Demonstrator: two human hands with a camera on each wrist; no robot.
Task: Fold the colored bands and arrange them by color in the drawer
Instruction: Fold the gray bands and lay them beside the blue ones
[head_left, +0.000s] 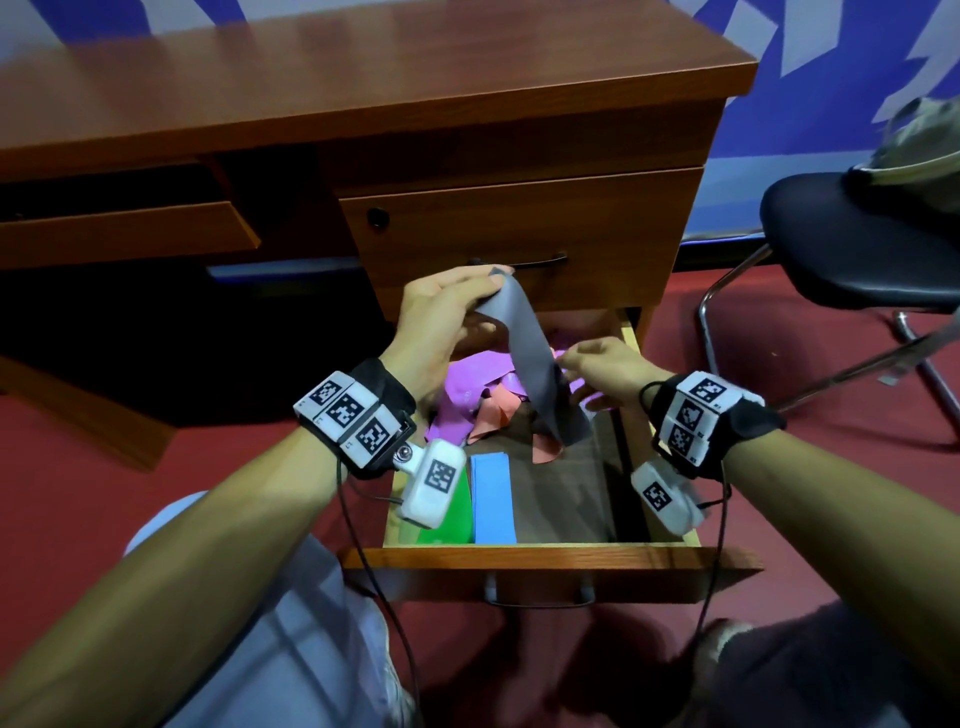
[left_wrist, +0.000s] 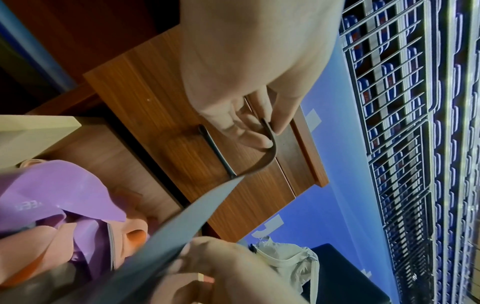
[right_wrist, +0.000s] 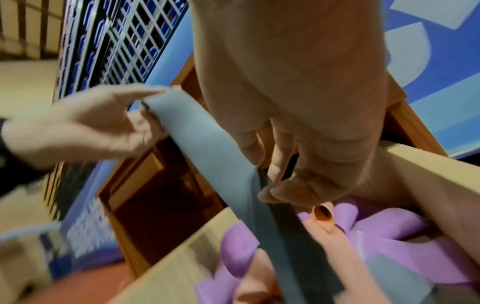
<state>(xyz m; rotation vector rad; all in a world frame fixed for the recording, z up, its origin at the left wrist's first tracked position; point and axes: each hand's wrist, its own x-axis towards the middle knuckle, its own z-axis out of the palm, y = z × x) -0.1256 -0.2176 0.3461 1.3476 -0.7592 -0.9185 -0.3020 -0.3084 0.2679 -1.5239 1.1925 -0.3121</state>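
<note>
The grey band (head_left: 535, 358) is the risk here. It hangs as a long loose strip above the open drawer (head_left: 545, 555), and its lower end drapes down onto the tangle of purple bands (head_left: 475, 376) and peach bands (head_left: 493, 413) at the back of the drawer. If I lift or fold without clearing that end, I judge it could drag the loose ones along or catch among them. The strip also looks twisted partway down, in the right wrist view, so a fold made now might come out crooked. My top hold is only at the very tip, and a slick band could slide out of it.

My left hand (head_left: 441, 317) is above the back of the drawer, thumb and fingers (left_wrist: 259, 139) closed narrowly on the band's upper end, which curls over them. My right hand (head_left: 605, 371), lower and toward the drawer's right wall, has thumb and forefinger closed on the band's edge midway down; the other fingers are loosely curled.

At the drawer's front left, a green band (head_left: 452, 519) and a blue band (head_left: 492, 499) already lie flat, side by side.
</note>
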